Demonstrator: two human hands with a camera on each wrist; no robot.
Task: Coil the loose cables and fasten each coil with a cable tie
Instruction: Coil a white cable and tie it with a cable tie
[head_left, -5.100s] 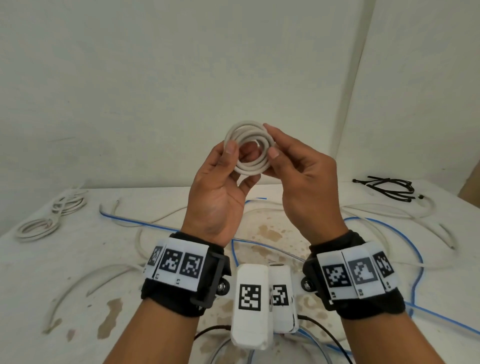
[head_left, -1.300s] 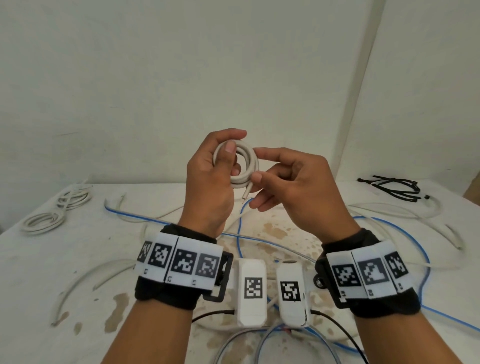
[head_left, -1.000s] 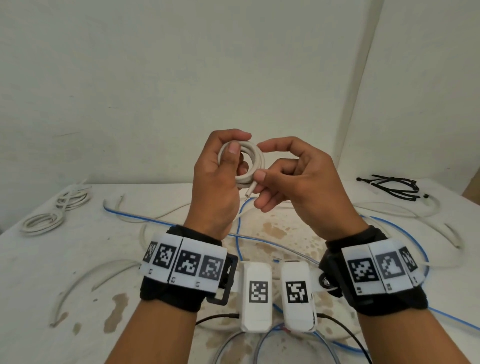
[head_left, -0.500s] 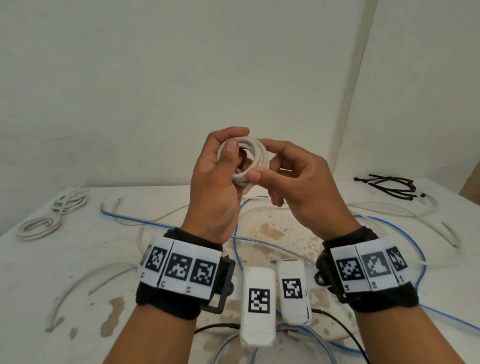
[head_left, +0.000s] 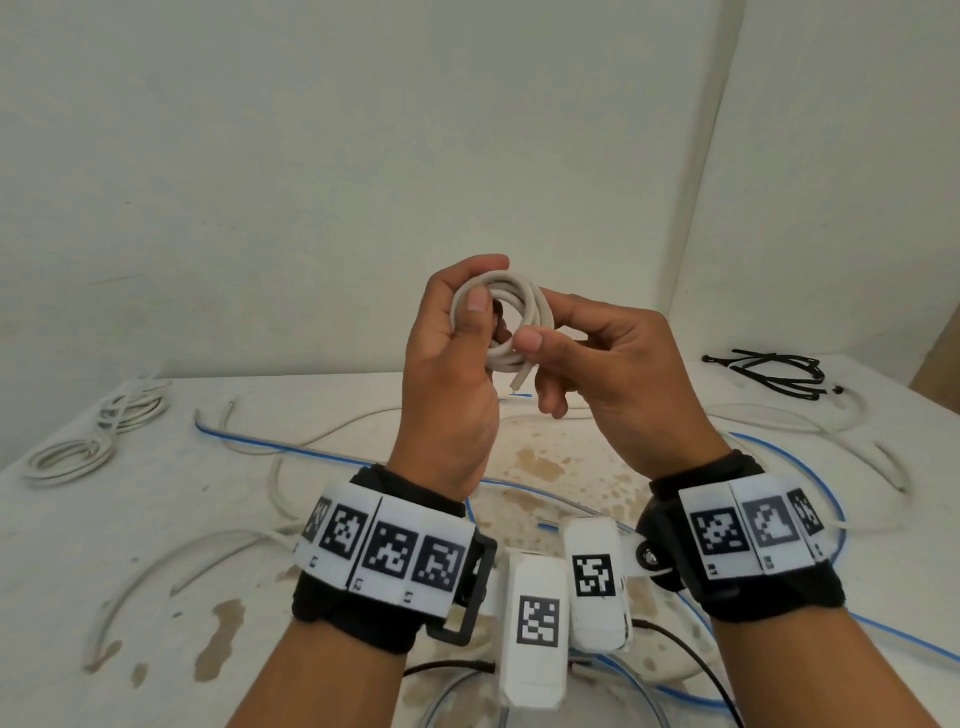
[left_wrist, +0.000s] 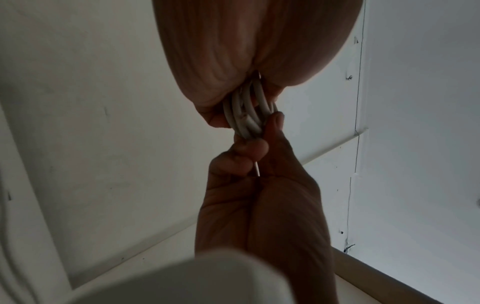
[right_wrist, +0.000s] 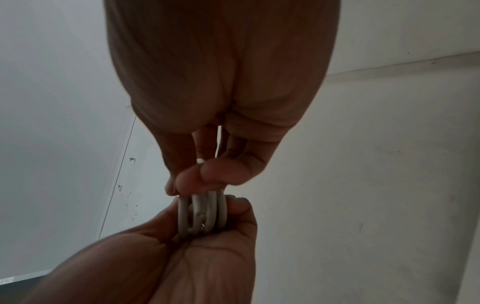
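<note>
A white, stained table top is seen across the lower part of the head view, below two pale walls meeting at a corner. Loose white cables and a thin blue cable are strewn over it in wide curves. At the far left edge two finished off-white cable coils are laid, one behind the other, and at the far right a small heap of black cable ties is seen, well apart from the hands.

Above the middle of the table a small coil of off-white round cable is held up in the air between both hands. The left hand is wrapped round the coil's left side, its thumb pressed on the front of the loops and its fingers curled behind them; in the left wrist view the strands are seen emerging from that grip. The right hand is closed on the coil's right side, with the loops pinched between thumb and index finger and the other fingers curled beneath. The cable's cut free end is seen pointing down just below the right thumb. In the right wrist view four strands are shown side by side, clamped between the two hands.
</note>
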